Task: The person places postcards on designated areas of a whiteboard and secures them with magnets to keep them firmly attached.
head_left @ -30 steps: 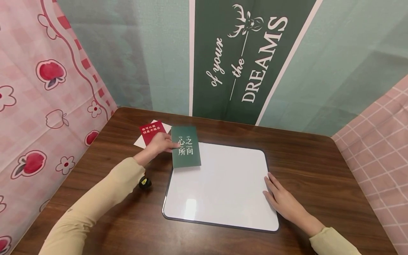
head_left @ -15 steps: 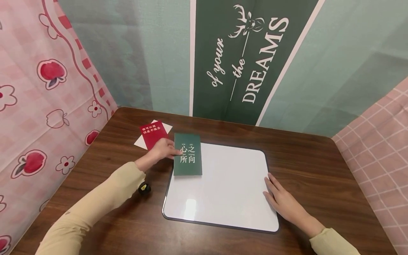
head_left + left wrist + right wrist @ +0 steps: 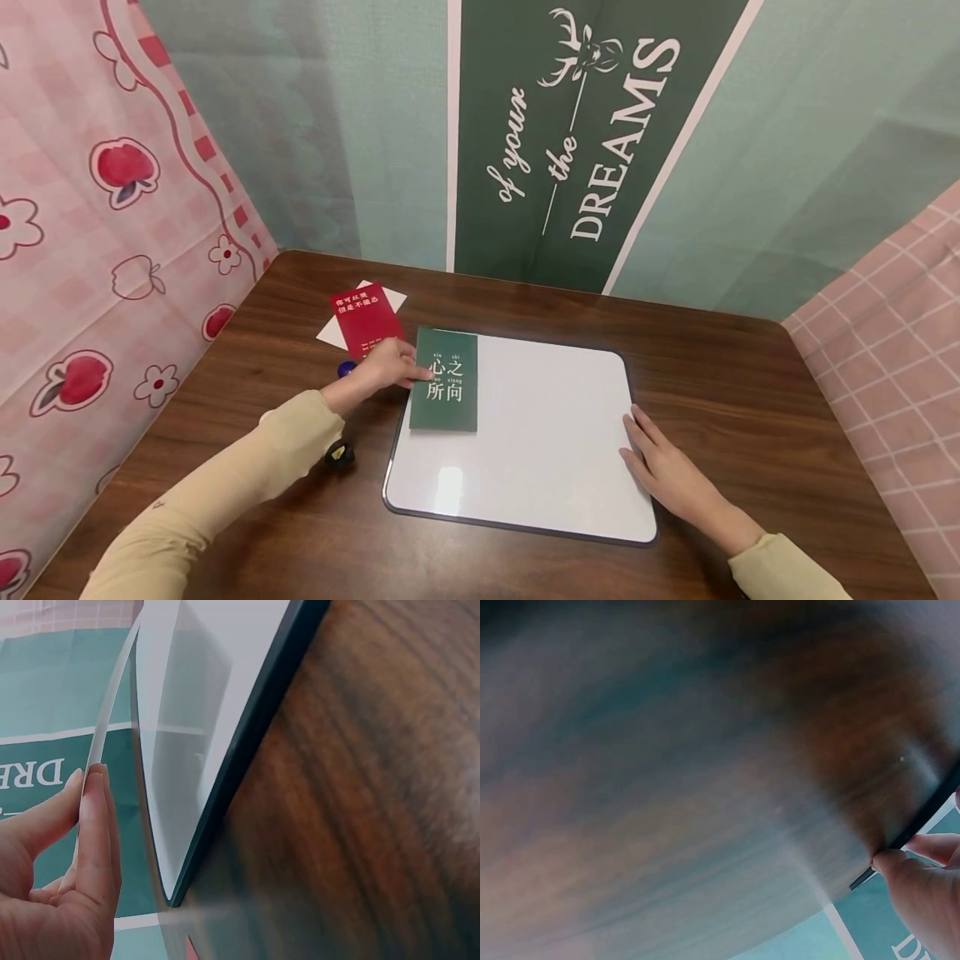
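My left hand (image 3: pixel 386 367) pinches the left edge of a green card (image 3: pixel 457 412) with white lettering, thumb on the printed face. In the left wrist view the card (image 3: pixel 112 690) shows nearly edge-on between thumb and fingers (image 3: pixel 94 817), above the board. Under it lies a white, dark-rimmed whiteboard (image 3: pixel 540 442), its upper left part covered by the card. At the board's right edge my right hand (image 3: pixel 667 471) rests with fingers extended, fingertips on the rim. The right wrist view shows its fingers (image 3: pixel 922 892) touching the dark rim (image 3: pixel 930 806).
A red card (image 3: pixel 363 312) with gold lettering lies over a white sheet (image 3: pixel 330 333) at the back left. A dark blue round object (image 3: pixel 346 368) peeks out behind the left wrist. Below that is a small black object (image 3: pixel 340 456) with a yellow mark.
My left hand has brought the green card toward me and slightly right, further over the whiteboard. More of the red card and the blue object now show. The right hand stays put.
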{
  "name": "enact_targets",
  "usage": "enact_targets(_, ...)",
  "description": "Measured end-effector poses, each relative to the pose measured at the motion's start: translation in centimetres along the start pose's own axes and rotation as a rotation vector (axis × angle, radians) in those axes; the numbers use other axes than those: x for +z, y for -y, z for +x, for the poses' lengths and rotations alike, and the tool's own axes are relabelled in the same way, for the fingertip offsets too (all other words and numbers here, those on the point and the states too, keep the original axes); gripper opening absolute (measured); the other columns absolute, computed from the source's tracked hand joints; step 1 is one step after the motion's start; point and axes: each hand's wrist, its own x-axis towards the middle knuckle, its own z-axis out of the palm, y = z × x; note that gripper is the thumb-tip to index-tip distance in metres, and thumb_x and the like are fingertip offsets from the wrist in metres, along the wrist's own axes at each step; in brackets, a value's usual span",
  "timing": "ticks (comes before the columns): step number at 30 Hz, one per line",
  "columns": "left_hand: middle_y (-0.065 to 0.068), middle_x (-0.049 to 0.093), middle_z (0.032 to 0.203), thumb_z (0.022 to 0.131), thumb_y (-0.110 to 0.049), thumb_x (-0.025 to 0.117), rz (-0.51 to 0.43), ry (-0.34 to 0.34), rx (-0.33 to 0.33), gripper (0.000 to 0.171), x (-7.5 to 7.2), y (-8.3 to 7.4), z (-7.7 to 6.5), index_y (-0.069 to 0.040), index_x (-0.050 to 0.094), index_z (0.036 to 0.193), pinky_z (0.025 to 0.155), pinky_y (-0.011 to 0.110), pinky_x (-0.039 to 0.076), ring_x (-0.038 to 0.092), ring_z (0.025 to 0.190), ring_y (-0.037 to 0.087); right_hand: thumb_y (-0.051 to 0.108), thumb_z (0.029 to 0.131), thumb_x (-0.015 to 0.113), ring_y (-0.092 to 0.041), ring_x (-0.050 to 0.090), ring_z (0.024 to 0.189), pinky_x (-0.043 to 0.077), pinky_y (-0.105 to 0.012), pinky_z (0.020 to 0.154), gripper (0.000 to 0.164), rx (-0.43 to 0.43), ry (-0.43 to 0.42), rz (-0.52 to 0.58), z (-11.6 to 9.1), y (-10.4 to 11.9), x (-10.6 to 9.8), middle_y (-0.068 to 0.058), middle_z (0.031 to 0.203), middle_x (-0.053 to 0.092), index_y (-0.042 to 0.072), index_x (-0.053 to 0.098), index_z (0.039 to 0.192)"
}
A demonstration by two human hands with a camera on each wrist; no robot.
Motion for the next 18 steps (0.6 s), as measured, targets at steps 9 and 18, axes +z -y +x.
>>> enact_targets(9, 0.011, 0.067, 0.075, 0.078, -0.014, 0.074, -0.017, 0.046, 0.015, 0.033, 0.7, 0.7, 0.0, 0.008, 0.061, 0.099, 0.061, 0.027, 0.054, 0.066, 0.065, 0.019, 0.024, 0.093, 0.054, -0.043, 0.039, 0.123, 0.038, -0.052, 0.092, 0.056, 0.002, 0.001, 0.004, 0.1, 0.0, -0.1, -0.026, 0.144, 0.026, -0.006, 0.037, 0.136)
enact_targets(18, 0.002, 0.051, 0.054, 0.076, -0.012, 0.075, 0.031, 0.068, 0.019, 0.025, 1.5, 1.0, -0.1, -0.003, 0.054, 0.070, 0.050, 0.020, 0.046, 0.057, 0.049, 0.011, 0.025, 0.093, 0.054, -0.044, 0.039, 0.123, 0.038, -0.053, 0.092, 0.056, 0.006, 0.004, 0.009, 0.1, 0.0, -0.2, -0.026, 0.145, 0.026, -0.006, 0.037, 0.136)
